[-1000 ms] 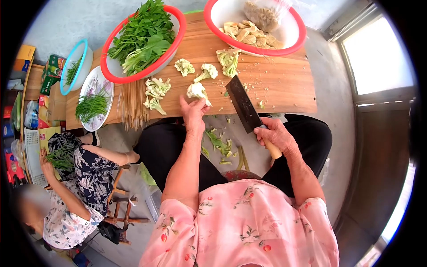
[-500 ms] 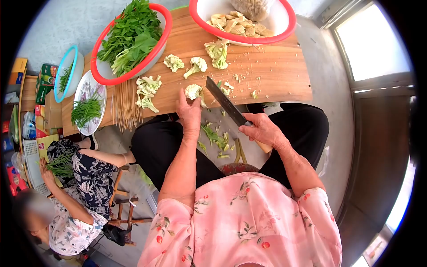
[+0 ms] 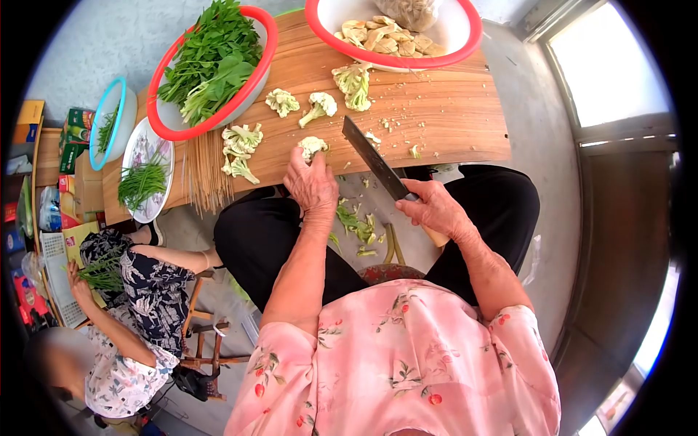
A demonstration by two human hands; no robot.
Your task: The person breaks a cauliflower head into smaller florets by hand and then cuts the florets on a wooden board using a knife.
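At the table's near edge my left hand (image 3: pixel 313 185) is closed around a cauliflower floret (image 3: pixel 313 147), whose pale head shows past the fingers. To its right, my right hand (image 3: pixel 435 208) grips a kitchen knife (image 3: pixel 374 161) by its wooden handle. The dark blade slants up and left over the edge, apart from the floret. Beyond the left hand lie a cauliflower piece (image 3: pixel 318 107) and another (image 3: pixel 282 102). A larger cauliflower chunk (image 3: pixel 353 86) sits further right, and more florets (image 3: pixel 241 149) lie to the left.
The wooden table (image 3: pixel 451 109) bears crumbs, a red-rimmed bowl of greens (image 3: pixel 266 69), a second red-rimmed bowl (image 3: pixel 465 51) with pale slices, skewers (image 3: pixel 206 171) and a plate of chives (image 3: pixel 166 192). Trimmings (image 3: pixel 356 224) lie below. A co-worker (image 3: pixel 120 370) sits at left holding greens.
My left hand has turned over the floret, its back now covering more of it. The knife has shifted slightly and its blade stands a little steeper.
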